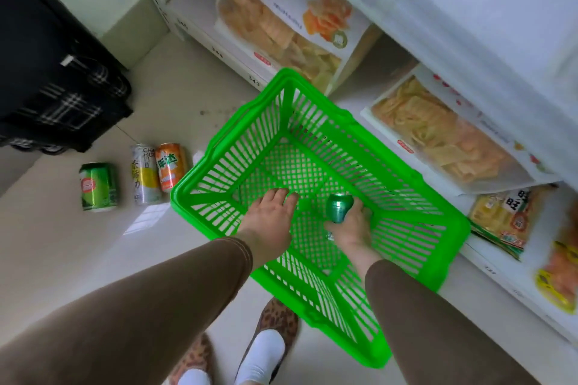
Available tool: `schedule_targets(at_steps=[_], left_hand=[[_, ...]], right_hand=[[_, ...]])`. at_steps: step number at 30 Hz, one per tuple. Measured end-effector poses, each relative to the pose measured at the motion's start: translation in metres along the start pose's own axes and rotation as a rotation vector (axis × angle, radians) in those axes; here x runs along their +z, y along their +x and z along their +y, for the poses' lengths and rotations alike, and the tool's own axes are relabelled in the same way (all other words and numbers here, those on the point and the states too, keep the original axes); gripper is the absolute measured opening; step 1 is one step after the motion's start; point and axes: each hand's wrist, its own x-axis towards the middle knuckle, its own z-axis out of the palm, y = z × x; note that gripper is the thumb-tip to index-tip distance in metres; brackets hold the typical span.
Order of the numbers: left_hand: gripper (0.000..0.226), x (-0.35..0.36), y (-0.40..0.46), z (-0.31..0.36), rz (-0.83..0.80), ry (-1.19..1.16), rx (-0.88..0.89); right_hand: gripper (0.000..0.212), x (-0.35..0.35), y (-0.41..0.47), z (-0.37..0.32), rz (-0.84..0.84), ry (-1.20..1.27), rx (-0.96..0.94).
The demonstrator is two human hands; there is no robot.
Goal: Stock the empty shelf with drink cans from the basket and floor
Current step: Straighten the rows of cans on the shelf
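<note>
A bright green plastic basket (406,197) stands on the floor in front of the shelves. My right hand (350,225) is shut on a teal-green drink can (338,206), held inside the basket above its mesh floor. My left hand (269,216) hangs beside it over the basket with fingers apart, holding nothing. Apart from the held can, the basket looks bare. Left of the basket, three cans lie on the floor: a green one (97,186), a silver and yellow one (144,174) and an orange one (170,166).
White shelves (200,22) on the right carry bags of chips and snacks (281,25). A dark bag with plaid trim (56,78) sits at the far left on the floor. My feet in white socks and leopard slippers (266,350) stand just before the basket.
</note>
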Motion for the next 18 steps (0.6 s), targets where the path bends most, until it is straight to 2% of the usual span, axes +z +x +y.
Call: schedule_targets(at_steps=[4,8,12,18], left_hand=[[0.083,-0.060,-0.052,0.010,0.053,-0.034,-0.034],[0.086,-0.151,-0.126,0.024,0.159,-0.059,-0.048],[0.088,-0.259,-0.214,0.039,0.354,-0.107,0.005],[0.085,-0.423,-0.330,0.075,0.663,-0.098,0.177]], right_hand=[[0.083,-0.056,-0.076,-0.051,0.015,0.186,-0.189],[0.083,-0.151,-0.174,-0.112,0.034,0.345,-0.330],[0.092,-0.267,-0.291,-0.174,0.030,0.407,-0.479],[0.086,-0.424,-0.434,-0.248,0.129,0.455,-0.730]])
